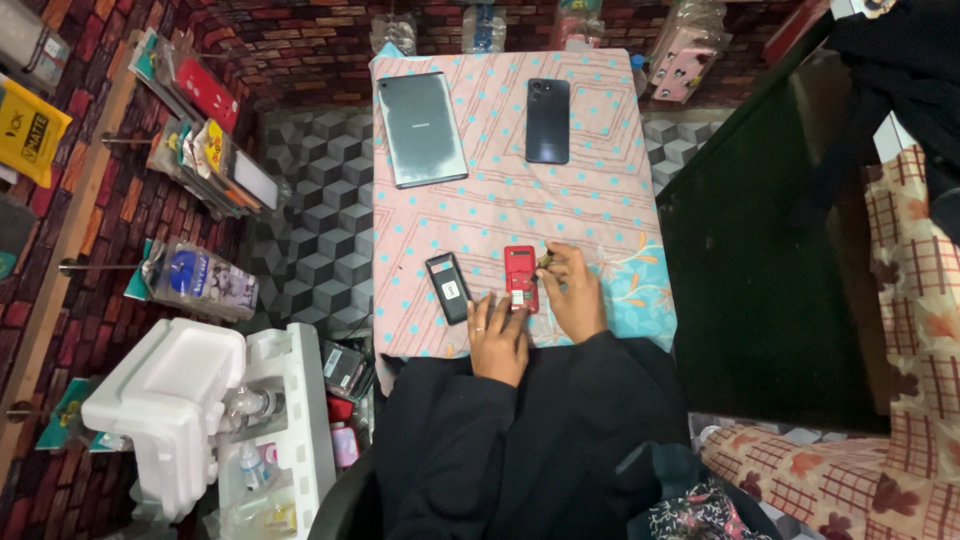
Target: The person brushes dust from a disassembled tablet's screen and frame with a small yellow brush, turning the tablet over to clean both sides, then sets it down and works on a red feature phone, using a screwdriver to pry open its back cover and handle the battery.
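Left hand (497, 335) flat, fingers together, tips pinning red phone (519, 277) on tablecloth (600, 200); right hand (572, 290) pinched on small tool beside it; black battery (448, 287) just left of fingers

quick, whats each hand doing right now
Left hand: open, fingers resting on the red phone.
Right hand: pinching something small beside it; cannot tell what.

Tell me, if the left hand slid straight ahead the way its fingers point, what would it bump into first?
The left hand already has its fingertips at the lower end of the small red phone, so it would likely push that first; the black back cover lies beside its path.
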A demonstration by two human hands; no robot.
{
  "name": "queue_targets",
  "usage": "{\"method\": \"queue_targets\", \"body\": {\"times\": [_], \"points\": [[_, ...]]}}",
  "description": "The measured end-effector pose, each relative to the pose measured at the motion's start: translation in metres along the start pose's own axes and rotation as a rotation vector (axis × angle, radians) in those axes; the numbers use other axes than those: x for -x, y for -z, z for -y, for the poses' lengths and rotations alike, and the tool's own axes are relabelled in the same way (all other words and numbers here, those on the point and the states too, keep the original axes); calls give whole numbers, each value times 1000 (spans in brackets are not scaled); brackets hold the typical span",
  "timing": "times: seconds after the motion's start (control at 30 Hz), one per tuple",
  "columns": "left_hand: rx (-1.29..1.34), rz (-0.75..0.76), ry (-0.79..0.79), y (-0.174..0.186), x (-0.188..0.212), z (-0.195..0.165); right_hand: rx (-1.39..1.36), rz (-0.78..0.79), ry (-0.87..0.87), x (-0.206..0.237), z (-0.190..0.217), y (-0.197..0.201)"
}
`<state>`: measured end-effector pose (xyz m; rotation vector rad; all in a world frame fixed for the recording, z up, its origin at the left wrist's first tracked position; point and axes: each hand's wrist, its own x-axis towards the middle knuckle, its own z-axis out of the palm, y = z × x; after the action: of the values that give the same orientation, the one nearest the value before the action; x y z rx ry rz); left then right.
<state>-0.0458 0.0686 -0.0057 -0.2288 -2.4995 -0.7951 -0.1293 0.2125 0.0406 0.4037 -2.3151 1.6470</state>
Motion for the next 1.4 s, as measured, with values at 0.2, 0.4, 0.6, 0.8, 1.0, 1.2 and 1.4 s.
{"method": "queue_targets", "body": {"times": [0.2,0.4,0.6,0.8,1.0,1.2,1.4], "points": [[-5,8,10,1,0,-2,-17,-2,-36,0,2,5],[-12,-7,-9,2,-1,-1,-52,14,-32,4,6,-4],[-11,8,5,3,-2,-3,-58,47,-59,2,8,-3],[4,30,19,4,-1,-4,-60,14,-48,2,10,-3],[-13,21,9,4,-1,-4,-43,61,-17,2,11,-2],[-11,-2,7,0,1,-2,-67,19,-29,3,7,-6],[-1,-43,6,-4,1,2,-67,71,-20,1,1,2]]}}
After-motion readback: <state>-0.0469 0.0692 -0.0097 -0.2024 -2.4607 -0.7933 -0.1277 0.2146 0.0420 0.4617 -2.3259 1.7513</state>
